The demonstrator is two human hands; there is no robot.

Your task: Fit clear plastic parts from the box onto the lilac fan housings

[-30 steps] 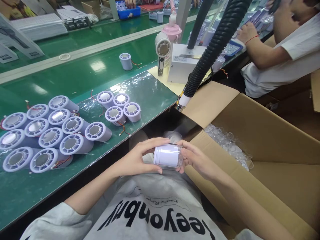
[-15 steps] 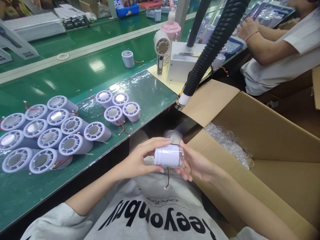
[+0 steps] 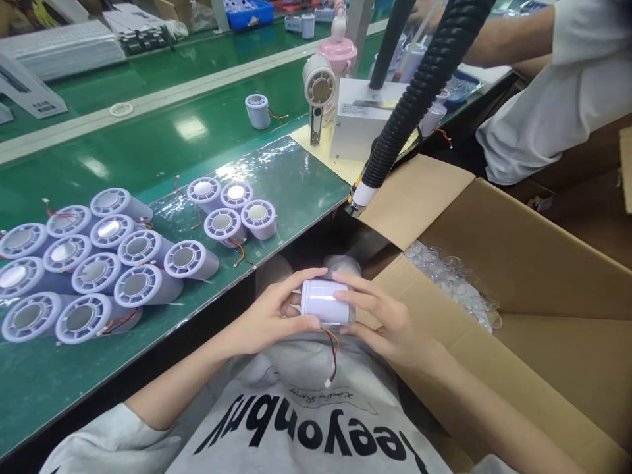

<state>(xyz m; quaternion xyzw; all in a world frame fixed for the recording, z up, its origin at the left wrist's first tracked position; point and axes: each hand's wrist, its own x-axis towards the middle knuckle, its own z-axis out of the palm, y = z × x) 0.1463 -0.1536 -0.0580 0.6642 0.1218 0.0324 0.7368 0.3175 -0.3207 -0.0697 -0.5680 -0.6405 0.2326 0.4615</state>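
Note:
A lilac cylindrical fan housing (image 3: 323, 301) lies on its side above my lap, with a clear plastic cover around its right end. My left hand (image 3: 281, 306) grips the left end between thumb and fingers. The fingers of my right hand (image 3: 385, 319) wrap around the covered right end. Thin red and dark wires (image 3: 334, 355) with a small white plug hang from beneath it. On the bench at my left stand several matching lilac housings (image 3: 135, 285), most with silver discs facing up.
At my right is an open cardboard box (image 3: 533, 263) holding clear plastic covers (image 3: 451, 283). A black corrugated hose (image 3: 409, 105) slants down over its edge. A handheld fan (image 3: 319, 89) stands by a white metal box (image 3: 363, 118). A co-worker's arm (image 3: 513, 43) reaches across at the upper right.
My right hand has turned from palm-up at the end to fingers over the top of the housing. The housing shifted slightly left. The co-worker's arm moved forward.

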